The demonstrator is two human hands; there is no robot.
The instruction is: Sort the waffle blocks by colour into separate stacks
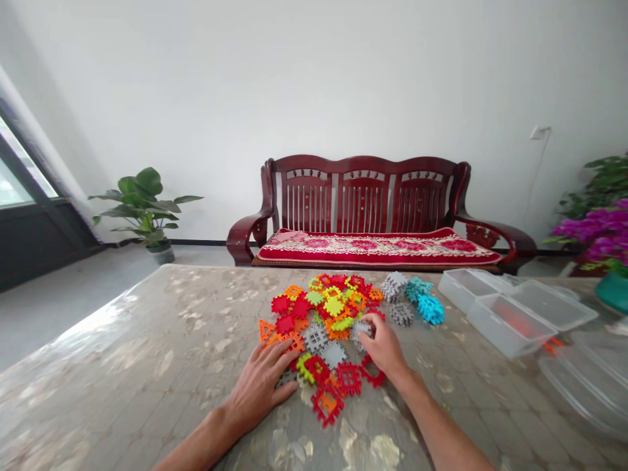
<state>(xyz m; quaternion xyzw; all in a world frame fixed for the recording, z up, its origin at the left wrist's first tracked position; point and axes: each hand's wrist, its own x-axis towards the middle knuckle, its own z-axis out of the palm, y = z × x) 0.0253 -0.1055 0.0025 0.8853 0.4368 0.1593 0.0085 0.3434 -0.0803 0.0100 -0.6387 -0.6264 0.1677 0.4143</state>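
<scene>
A loose heap of flat notched plastic building pieces (pixel 333 306) in red, orange, yellow-green and grey lies mid-table. My left hand (pixel 265 379) rests at the heap's near left edge, fingers stretched out over orange pieces (pixel 295 341). A dark grey piece (pixel 287 377) is partly hidden beneath it. On the heap's right side, my right hand (pixel 385 343) is closed with thumb and fingers on a grey notched piece (pixel 360 331). Between the hands lie a grey lattice square (pixel 315 337), a solid light grey square (pixel 333 355) and a red lattice square (pixel 348 379).
Right of the heap stand stacked grey pieces (pixel 394 286) and blue pieces (pixel 430 309). Farther right are clear plastic boxes (pixel 510 324), with orange pieces (pixel 553 345) beside them, and a clear lid (pixel 589 386). A wooden bench (pixel 363 203) stands beyond the patterned tablecloth (pixel 161 373).
</scene>
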